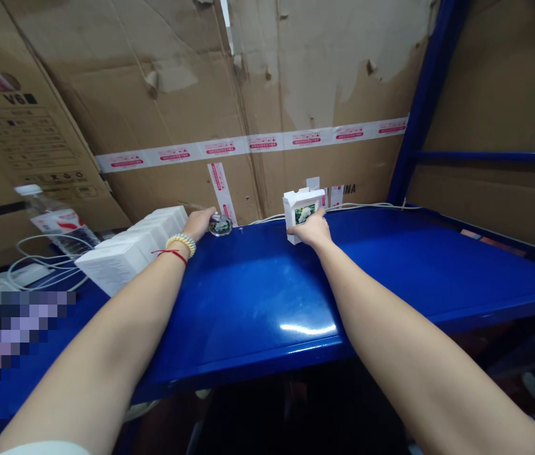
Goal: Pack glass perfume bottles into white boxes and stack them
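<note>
Blue steel shelf (390,265): my right hand (313,231) closes its grip on a small white box (301,212), my left hand (198,222) pinches a clear round ornament (220,224).

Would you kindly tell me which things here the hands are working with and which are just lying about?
In hand:
left hand on shiny packet
right hand on small box

Lying about:
white boxes
bottle
cables
cardboard
shelf
</note>
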Action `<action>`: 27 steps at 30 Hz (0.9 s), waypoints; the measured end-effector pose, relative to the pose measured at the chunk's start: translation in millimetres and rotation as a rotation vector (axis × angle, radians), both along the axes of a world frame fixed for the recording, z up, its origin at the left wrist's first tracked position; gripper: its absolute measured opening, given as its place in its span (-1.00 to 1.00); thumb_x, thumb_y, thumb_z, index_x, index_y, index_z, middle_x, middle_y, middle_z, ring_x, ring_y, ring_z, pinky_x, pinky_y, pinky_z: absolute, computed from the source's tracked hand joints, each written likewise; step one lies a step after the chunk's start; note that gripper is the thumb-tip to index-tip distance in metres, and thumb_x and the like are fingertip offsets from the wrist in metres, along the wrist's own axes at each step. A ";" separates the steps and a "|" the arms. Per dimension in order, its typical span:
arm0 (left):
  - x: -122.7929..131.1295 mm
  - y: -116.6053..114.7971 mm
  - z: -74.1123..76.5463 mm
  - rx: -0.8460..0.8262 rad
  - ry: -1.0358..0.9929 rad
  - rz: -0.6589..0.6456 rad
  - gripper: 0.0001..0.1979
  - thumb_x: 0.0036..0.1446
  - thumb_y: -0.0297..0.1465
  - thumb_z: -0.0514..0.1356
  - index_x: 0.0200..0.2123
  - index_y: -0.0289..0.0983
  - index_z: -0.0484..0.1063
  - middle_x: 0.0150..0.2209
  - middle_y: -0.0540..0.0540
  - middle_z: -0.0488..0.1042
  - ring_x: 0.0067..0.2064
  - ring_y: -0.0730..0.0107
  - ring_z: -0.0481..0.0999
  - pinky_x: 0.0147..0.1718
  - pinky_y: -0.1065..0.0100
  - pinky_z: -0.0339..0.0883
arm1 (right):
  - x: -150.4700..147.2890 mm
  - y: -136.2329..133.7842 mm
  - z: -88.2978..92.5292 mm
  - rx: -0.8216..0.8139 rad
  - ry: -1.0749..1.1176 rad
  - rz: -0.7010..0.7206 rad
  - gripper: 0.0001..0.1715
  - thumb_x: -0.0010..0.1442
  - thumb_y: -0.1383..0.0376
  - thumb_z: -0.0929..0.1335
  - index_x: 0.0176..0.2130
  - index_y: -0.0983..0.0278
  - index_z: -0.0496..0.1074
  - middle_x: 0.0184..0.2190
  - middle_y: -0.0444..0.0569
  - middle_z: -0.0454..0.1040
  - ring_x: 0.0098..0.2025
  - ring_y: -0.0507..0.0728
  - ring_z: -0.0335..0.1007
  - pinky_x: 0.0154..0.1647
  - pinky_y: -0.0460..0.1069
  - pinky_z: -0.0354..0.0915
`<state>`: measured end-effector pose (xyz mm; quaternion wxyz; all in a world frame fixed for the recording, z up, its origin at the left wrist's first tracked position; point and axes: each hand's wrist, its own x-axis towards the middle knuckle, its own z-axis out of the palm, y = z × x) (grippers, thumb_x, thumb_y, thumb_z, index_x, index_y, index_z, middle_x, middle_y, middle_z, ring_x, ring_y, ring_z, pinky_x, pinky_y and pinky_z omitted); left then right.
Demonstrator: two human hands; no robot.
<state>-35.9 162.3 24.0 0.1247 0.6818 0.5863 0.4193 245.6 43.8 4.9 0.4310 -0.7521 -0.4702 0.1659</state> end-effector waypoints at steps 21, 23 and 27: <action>-1.7 -87.8 -1.2 -0.004 0.653 -0.388 -0.47 0.13 -0.13 0.04 -0.81 -0.23 0.20 -0.73 -0.04 0.25 -0.46 0.35 0.28 -0.24 0.30 0.20 | -87.9 51.5 -0.5 0.012 -0.746 0.612 -0.42 0.13 0.43 0.27 0.15 0.42 0.26 0.11 0.27 0.35 0.13 0.26 0.32 0.09 0.04 0.25; -4.2 -103.7 -1.5 0.002 0.665 -0.442 -0.44 0.15 -0.14 0.05 -0.84 -0.22 0.13 -0.74 -0.06 0.27 -0.38 0.31 0.32 -0.20 0.31 0.19 | -93.3 71.9 -5.1 -0.015 -0.758 0.625 -0.45 0.17 0.39 0.27 0.16 0.43 0.27 0.11 0.30 0.36 0.16 0.27 0.30 0.13 0.04 0.22; -7.8 -126.0 -7.1 0.018 0.549 -0.471 -0.50 0.09 -0.14 0.13 -0.81 -0.20 0.27 -0.64 -0.09 0.36 -0.26 0.22 0.37 -0.27 0.31 0.20 | -104.6 96.2 -11.5 0.002 -0.790 0.670 -0.58 0.23 0.33 0.27 0.07 0.35 0.39 0.04 0.22 0.44 0.14 0.23 0.34 0.15 0.02 0.20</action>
